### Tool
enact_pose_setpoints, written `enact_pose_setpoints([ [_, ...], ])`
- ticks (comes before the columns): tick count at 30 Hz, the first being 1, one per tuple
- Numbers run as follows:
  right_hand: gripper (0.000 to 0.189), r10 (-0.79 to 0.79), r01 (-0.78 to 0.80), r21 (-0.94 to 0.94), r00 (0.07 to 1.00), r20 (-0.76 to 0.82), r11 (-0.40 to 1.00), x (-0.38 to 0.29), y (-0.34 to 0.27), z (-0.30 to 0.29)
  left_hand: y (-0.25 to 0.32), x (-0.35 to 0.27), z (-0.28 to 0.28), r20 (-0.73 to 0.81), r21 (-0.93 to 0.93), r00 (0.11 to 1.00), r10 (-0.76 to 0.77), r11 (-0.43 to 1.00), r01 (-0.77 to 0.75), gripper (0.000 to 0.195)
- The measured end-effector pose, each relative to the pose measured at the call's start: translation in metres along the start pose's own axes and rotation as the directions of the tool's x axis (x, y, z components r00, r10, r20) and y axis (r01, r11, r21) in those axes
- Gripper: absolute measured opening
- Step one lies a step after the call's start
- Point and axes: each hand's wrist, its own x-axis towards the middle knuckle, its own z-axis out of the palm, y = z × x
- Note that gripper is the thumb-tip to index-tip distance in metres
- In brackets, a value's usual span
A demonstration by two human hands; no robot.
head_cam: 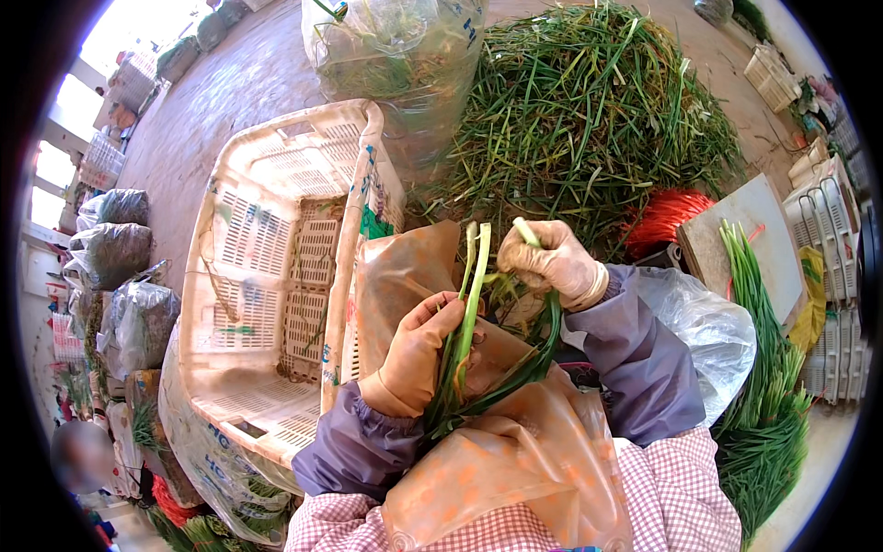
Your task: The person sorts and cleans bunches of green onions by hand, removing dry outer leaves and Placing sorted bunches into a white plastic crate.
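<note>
My left hand (414, 345), in a tan rubber glove, grips a few pale green stalks (473, 297) of a leek-like vegetable. Their cut-looking ends point up, and the dark green leaves hang over my lap. To the right, my right hand (552, 261), in a pale, soiled glove, is closed around another stalk (526, 232). The white end of that stalk sticks up beyond the fingers, and dark leaves (552, 324) trail below the hand. An orange-patterned plastic apron (503, 476) covers my lap beneath both hands.
A white plastic crate (343, 276) stands tilted at my left. Ahead lie a large heap of leaf waste (593, 103) and a clear bag (400, 76). Red ties (666, 214), a board (731, 241) and bundled green stalks (759, 386) are at the right. A person (81, 455) is far left.
</note>
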Motion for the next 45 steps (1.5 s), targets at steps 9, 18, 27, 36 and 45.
enact_pose_setpoints([
  [9, 0.024, 0.013, -0.027, -0.089, 0.987, -0.159, 0.996, -0.014, -0.009, 0.027, -0.018, 0.011, 0.001, 0.093, -0.070, 0.982, 0.163, 0.985, -0.157, 0.007],
  [18, 0.020, -0.060, 0.081, 0.090, 0.974, -0.217, 0.993, -0.019, -0.003, -0.003, -0.005, 0.006, -0.002, 0.015, -0.171, 0.977, 0.214, 0.963, -0.208, 0.005],
  [27, 0.018, -0.128, 0.144, 0.147, 0.986, -0.110, 0.979, -0.022, -0.012, 0.028, -0.005, 0.007, 0.014, 0.103, 0.132, 0.977, 0.189, 0.970, -0.202, 0.013],
  [36, 0.011, 0.077, -0.084, 0.055, 0.990, 0.119, 0.995, -0.024, -0.002, 0.011, -0.004, 0.009, 0.004, 0.105, 0.032, 0.982, 0.154, 0.987, -0.158, 0.007],
  [45, 0.021, -0.176, 0.060, -0.244, 0.856, -0.487, 0.968, -0.026, -0.014, -0.053, -0.011, 0.012, -0.004, 0.022, 0.018, 0.949, 0.315, 0.949, -0.315, 0.006],
])
